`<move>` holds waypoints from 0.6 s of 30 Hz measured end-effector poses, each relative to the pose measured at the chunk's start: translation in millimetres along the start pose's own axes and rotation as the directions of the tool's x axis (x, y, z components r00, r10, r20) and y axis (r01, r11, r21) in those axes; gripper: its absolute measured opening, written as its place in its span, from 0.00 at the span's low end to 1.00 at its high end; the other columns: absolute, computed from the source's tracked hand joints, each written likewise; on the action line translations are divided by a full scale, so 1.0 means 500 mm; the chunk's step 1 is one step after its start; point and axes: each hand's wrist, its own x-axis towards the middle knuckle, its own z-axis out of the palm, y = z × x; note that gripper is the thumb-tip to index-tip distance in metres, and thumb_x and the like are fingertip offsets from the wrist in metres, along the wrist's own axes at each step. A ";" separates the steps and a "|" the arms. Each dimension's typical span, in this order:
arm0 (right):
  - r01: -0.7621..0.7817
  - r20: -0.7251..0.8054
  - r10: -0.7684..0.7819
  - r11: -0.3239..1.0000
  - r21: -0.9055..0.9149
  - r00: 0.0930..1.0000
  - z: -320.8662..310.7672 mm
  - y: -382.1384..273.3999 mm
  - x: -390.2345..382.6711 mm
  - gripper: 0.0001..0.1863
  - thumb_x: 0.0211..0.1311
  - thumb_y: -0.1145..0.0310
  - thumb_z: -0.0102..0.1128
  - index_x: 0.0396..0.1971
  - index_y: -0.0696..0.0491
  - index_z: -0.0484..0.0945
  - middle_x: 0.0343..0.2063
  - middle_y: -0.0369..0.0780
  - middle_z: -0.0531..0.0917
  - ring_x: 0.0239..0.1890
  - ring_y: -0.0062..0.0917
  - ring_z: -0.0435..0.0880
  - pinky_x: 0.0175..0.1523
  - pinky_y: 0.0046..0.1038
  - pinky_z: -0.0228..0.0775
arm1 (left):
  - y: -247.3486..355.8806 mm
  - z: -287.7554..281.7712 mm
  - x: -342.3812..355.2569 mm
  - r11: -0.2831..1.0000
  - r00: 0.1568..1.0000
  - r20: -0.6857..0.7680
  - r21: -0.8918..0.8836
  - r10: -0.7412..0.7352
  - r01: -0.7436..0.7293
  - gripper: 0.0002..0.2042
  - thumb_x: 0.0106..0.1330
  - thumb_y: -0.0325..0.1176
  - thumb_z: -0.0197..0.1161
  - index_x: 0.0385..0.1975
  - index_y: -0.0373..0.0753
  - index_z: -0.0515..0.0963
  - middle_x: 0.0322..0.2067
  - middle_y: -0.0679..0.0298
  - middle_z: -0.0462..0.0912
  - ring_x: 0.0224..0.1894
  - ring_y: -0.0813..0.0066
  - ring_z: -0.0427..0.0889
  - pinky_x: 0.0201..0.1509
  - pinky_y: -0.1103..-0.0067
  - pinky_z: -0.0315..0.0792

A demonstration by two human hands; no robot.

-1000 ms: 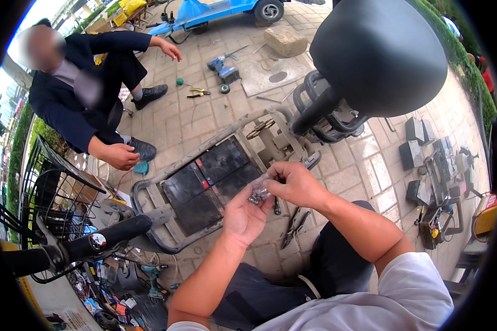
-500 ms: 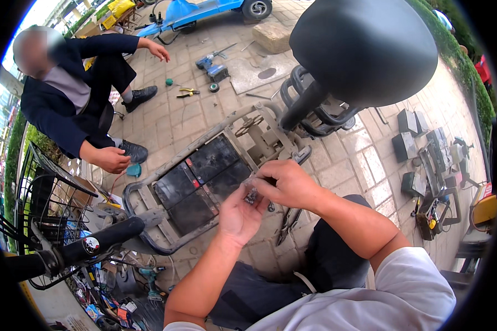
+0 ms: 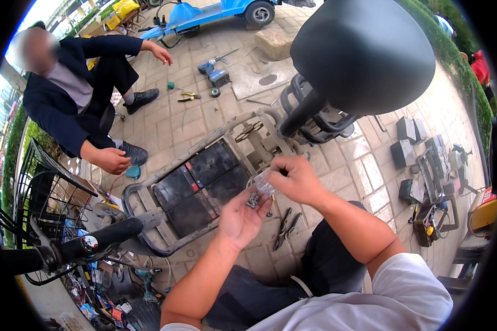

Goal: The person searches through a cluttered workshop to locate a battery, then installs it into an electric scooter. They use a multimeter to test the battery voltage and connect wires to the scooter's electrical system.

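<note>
My left hand (image 3: 241, 216) is cupped palm up, with several small dark metal parts (image 3: 254, 199) lying in it. My right hand (image 3: 294, 179) pinches a small clear plastic bag (image 3: 264, 183) just above that palm. Both hands hover over the open scooter frame (image 3: 149, 190), beside its black batteries (image 3: 201, 182). Pliers (image 3: 284, 227) lie on the paving below my hands.
A black scooter seat (image 3: 364, 52) stands tipped up at the back right. A crouching person in a dark jacket (image 3: 61, 102) is at the left. A handlebar and wire basket (image 3: 44, 193) are at the lower left. A cordless drill (image 3: 214, 71), pliers and loose battery blocks (image 3: 411, 132) lie on the brick paving.
The view has shifted slightly. My hands stay together over the frame, the right one still working the small bag above the left palm. The other person has barely moved.
</note>
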 end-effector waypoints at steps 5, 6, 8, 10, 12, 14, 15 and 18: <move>0.028 0.352 0.060 0.971 -0.239 0.934 -0.148 -0.017 0.020 0.11 0.56 0.64 0.62 0.27 0.59 0.79 0.17 0.39 0.76 0.23 0.20 0.73 0.31 0.27 0.66 | 0.019 -0.034 -0.001 0.982 0.999 0.037 0.186 0.036 -0.042 0.12 0.69 0.30 0.51 0.49 0.31 0.72 0.34 0.61 0.78 0.36 0.71 0.77 0.44 0.75 0.75; 0.055 0.441 0.080 0.957 -0.286 0.894 -0.171 0.005 0.019 0.12 0.57 0.64 0.62 0.28 0.59 0.79 0.19 0.40 0.77 0.25 0.21 0.75 0.33 0.27 0.67 | 0.025 -0.048 -0.003 0.979 0.999 0.027 0.199 0.030 -0.035 0.12 0.69 0.30 0.52 0.49 0.32 0.73 0.33 0.62 0.78 0.34 0.72 0.76 0.42 0.76 0.75; 0.003 0.573 0.235 0.924 -0.383 0.785 -0.209 0.062 0.008 0.13 0.57 0.62 0.61 0.31 0.58 0.81 0.24 0.42 0.81 0.28 0.26 0.78 0.36 0.29 0.68 | 0.036 -0.054 -0.016 0.960 0.999 0.006 0.278 0.043 -0.043 0.12 0.69 0.32 0.55 0.47 0.32 0.74 0.30 0.64 0.78 0.30 0.74 0.74 0.35 0.79 0.71; -0.055 0.597 0.386 0.867 -0.495 0.704 -0.229 0.169 -0.029 0.14 0.56 0.61 0.60 0.31 0.58 0.81 0.26 0.44 0.82 0.29 0.32 0.80 0.37 0.32 0.70 | 0.043 -0.068 -0.028 0.935 1.000 0.001 0.354 0.017 -0.017 0.12 0.69 0.32 0.56 0.46 0.32 0.75 0.28 0.65 0.78 0.29 0.75 0.74 0.33 0.79 0.70; -0.066 0.540 0.464 0.798 -0.599 0.702 -0.234 0.345 -0.089 0.14 0.54 0.60 0.60 0.30 0.57 0.82 0.28 0.46 0.83 0.32 0.37 0.81 0.40 0.35 0.71 | 0.020 -0.100 -0.031 0.883 0.998 -0.061 0.468 -0.014 0.041 0.11 0.69 0.31 0.55 0.46 0.32 0.76 0.28 0.64 0.78 0.29 0.75 0.75 0.34 0.79 0.71; -0.146 0.421 0.512 0.747 -0.649 0.749 -0.219 0.511 -0.170 0.14 0.52 0.60 0.60 0.29 0.56 0.83 0.30 0.47 0.83 0.35 0.40 0.82 0.41 0.36 0.72 | -0.016 -0.127 -0.046 0.823 0.980 -0.165 0.539 -0.108 0.182 0.11 0.68 0.28 0.56 0.46 0.30 0.76 0.28 0.64 0.78 0.31 0.76 0.77 0.37 0.79 0.73; -0.219 0.349 0.536 0.733 -0.644 0.768 -0.202 0.576 -0.210 0.14 0.51 0.60 0.59 0.29 0.56 0.83 0.30 0.48 0.83 0.35 0.41 0.82 0.41 0.37 0.73 | -0.044 -0.142 -0.059 0.783 0.962 -0.219 0.565 -0.161 0.260 0.11 0.67 0.27 0.56 0.46 0.30 0.76 0.28 0.63 0.78 0.31 0.76 0.77 0.37 0.79 0.74; -0.488 0.155 0.645 0.693 -0.530 0.748 -0.150 0.682 -0.276 0.14 0.54 0.60 0.59 0.30 0.57 0.82 0.29 0.50 0.83 0.35 0.42 0.82 0.42 0.37 0.73 | -0.109 -0.204 -0.085 0.639 0.884 -0.372 0.614 -0.281 0.462 0.12 0.66 0.26 0.57 0.47 0.29 0.75 0.29 0.63 0.78 0.31 0.77 0.77 0.38 0.79 0.75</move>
